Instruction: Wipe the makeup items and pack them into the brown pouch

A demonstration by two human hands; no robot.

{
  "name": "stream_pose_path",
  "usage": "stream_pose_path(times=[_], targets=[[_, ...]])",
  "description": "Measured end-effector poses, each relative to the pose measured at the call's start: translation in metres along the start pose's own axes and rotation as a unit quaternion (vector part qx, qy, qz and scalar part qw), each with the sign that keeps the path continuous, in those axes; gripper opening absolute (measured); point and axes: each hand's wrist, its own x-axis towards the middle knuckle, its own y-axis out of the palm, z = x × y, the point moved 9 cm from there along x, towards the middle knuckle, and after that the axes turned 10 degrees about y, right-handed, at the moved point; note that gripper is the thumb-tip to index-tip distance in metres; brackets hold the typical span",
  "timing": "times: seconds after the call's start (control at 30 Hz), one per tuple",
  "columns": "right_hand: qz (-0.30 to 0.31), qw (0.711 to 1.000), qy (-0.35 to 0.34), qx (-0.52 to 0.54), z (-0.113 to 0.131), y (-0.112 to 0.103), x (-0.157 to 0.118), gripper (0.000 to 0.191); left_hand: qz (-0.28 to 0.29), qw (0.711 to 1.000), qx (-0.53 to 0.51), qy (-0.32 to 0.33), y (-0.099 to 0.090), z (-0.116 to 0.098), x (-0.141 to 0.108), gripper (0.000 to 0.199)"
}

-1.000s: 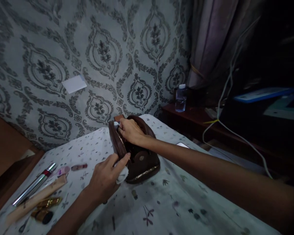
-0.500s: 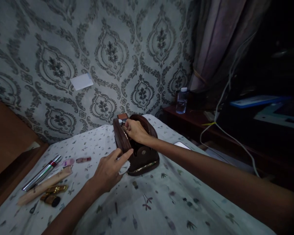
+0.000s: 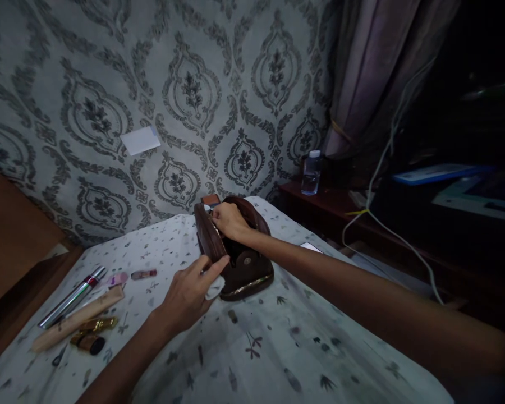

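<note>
A dark brown handbag (image 3: 246,280) lies unzipped on the patterned bedsheet, its gold zipper teeth showing along the rim. My left hand (image 3: 189,289) is closed at the bag's near left corner, thumb and forefinger against the edge. Crumpled white tissue or cloth (image 3: 214,288) pokes out beneath those fingers. Inside the bag's mouth is my right hand (image 3: 230,220), fingertips dipping among the contents at the far left side. Those fingertips are hidden, so whether they grip anything does not show. An orange-brown item (image 3: 211,200) sticks up at the bag's far end.
To the left lie a silver tube (image 3: 71,297), a beige tube (image 3: 79,318), gold-coloured cosmetics (image 3: 97,324), a small lip tube (image 3: 143,274) and a pink item (image 3: 118,279). A water bottle (image 3: 311,173) stands on the red-brown ledge (image 3: 288,189). White cable (image 3: 408,247) hangs at right.
My right hand has sunk slightly deeper into the bag, and its fingers are less visible. The left hand keeps its place at the bag's edge.
</note>
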Motion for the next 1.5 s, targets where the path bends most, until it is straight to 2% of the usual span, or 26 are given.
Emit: stream_pose_path(times=[0.43, 0.63, 0.83, 1.0, 1.07, 1.17, 1.23, 1.3, 1.4, 1.5], targets=[[0.009, 1.0, 0.0, 0.016, -0.009, 0.003, -0.005, 0.018, 0.005, 0.999, -0.034, 0.026, -0.001, -0.008, -0.01, 0.066], [0.004, 1.0, 0.0, 0.025, -0.007, -0.001, -0.008, 0.018, 0.006, 0.999, -0.025, 0.027, -0.003, -0.007, -0.026, 0.064], [0.035, 0.998, 0.007, 0.046, -0.014, 0.004, -0.015, 0.023, 0.033, 0.997, -0.054, -0.034, -0.002, 0.008, -0.07, 0.063], [0.051, 0.969, 0.055, 0.234, -0.022, 0.006, -0.017, 0.024, 0.041, 0.994, -0.059, -0.08, -0.007, 0.024, -0.129, 0.042], [0.027, 0.954, 0.057, 0.294, -0.017, -0.001, -0.023, 0.022, 0.053, 0.992, -0.055, -0.102, -0.007, 0.033, -0.155, 0.036], [-0.064, 0.941, 0.003, 0.333, 0.001, -0.021, -0.042, 0.021, 0.05, 0.986, -0.04, -0.155, -0.01, 0.064, -0.195, 0.031], [-0.13, 0.937, -0.059, 0.319, 0.017, -0.033, -0.064, 0.028, 0.034, 0.975, -0.022, -0.218, -0.018, 0.1, -0.223, 0.03], [-0.169, 0.938, -0.112, 0.282, 0.035, -0.033, -0.087, 0.033, 0.037, 0.949, 0.006, -0.312, -0.025, 0.146, -0.254, 0.031], [-0.148, 0.951, -0.181, 0.201, 0.061, -0.005, -0.118, 0.032, 0.094, 0.876, 0.054, -0.47, -0.03, 0.214, -0.304, 0.034], [-0.058, 0.956, -0.245, 0.152, 0.081, 0.046, -0.142, 0.031, 0.139, 0.844, 0.04, -0.517, -0.024, 0.257, -0.331, 0.036]])
